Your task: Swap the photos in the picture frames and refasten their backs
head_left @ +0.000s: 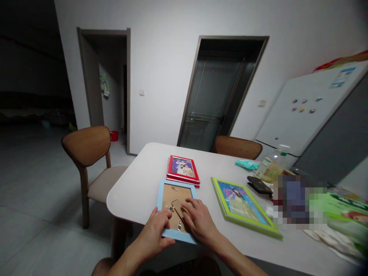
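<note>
A light-blue picture frame (160, 198) lies back side up at the near edge of the table, its brown backing board (169, 195) showing. Small metal fittings (179, 226) sit on the board, and a slit outlines the stand flap (177, 209) in its middle. My left hand (155, 232) grips the lower left side of the frame, thumb by the near edge and fingers over the board. My right hand (199, 220) rests on the right part of the board with its fingers apart, covering that side of the frame.
Red picture frames (184, 170) are stacked just behind. On the right lies a green picture frame (244, 203). Beyond it are a dark phone-like object (259, 186), a plastic bottle (271, 165) and a teal packet (247, 165). Wooden chairs (87, 145) stand at the table (138, 180).
</note>
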The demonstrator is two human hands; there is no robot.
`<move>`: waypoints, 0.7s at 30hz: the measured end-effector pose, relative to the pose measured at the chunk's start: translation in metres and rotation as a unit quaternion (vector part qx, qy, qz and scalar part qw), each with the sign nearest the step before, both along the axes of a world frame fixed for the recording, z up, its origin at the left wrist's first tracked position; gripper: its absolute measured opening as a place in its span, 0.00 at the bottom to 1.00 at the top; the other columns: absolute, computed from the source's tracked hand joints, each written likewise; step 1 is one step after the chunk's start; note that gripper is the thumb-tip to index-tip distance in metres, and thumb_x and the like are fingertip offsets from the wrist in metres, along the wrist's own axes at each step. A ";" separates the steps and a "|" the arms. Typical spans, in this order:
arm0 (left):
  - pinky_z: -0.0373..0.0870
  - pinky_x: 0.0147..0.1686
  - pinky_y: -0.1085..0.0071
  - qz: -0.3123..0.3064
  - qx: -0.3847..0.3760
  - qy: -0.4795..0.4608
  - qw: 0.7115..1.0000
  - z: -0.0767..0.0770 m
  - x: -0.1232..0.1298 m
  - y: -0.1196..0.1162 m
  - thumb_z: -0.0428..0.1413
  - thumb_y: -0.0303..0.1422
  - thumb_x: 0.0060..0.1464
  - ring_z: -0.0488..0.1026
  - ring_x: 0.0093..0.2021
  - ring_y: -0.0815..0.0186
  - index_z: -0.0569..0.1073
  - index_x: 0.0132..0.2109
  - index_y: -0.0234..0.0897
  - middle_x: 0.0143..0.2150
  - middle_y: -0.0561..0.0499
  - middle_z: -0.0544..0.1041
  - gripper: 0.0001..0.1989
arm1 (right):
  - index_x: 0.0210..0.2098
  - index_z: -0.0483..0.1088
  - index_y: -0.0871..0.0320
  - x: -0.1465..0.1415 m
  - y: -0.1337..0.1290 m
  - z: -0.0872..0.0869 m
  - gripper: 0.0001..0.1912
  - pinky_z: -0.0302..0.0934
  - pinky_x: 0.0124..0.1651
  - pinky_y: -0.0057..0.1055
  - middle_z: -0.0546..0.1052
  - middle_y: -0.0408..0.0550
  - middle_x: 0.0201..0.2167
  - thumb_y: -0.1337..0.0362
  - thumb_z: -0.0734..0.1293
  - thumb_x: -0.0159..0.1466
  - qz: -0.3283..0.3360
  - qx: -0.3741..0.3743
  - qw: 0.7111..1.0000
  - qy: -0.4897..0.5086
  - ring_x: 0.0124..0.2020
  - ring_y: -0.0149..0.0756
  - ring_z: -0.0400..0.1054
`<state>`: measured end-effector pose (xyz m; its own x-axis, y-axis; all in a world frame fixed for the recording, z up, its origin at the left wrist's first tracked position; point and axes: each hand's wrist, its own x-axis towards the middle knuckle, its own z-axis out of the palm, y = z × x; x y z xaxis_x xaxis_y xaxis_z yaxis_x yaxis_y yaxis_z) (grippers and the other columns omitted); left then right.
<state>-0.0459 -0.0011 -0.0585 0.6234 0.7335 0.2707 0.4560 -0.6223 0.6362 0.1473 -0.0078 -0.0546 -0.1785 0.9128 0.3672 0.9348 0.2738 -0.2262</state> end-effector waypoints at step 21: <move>0.42 0.55 0.57 0.001 0.012 -0.029 0.999 -0.014 -0.001 0.003 0.60 0.30 0.36 0.63 0.48 0.62 0.63 0.31 0.39 0.43 0.50 0.69 0.14 | 0.24 0.73 0.56 -0.049 0.050 -0.006 0.11 0.51 0.36 0.26 0.72 0.44 0.25 0.63 0.59 0.56 0.026 -0.030 0.997 0.070 0.31 0.31 0.62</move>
<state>-0.0472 0.0024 -0.0724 0.6042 0.7277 0.3246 0.4200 -0.6371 0.6464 0.0983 0.0423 -0.0604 -0.1780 0.9249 0.3361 0.8777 0.3036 -0.3708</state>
